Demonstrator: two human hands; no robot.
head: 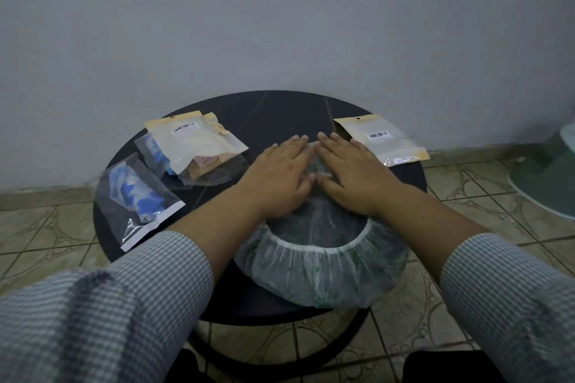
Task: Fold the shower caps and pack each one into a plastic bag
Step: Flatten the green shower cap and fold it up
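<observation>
Fingers (298, 141) of both hands straight and flat, gripping nothing, pressing the far part of a translucent green-and-white plastic shower cap (323, 270) onto the round black tabletop (267, 112). Left hand (280, 174) and right hand (348, 174) side by side, thumbs nearly touching. Cap's gathered elastic rim faces the person and overhangs the near table edge. Likely thin, light, limp, slippery; best pinched at the elastic hem. Empty beige pouch (381, 138) just right of the right hand; filled packets (140, 196) on the left.
</observation>
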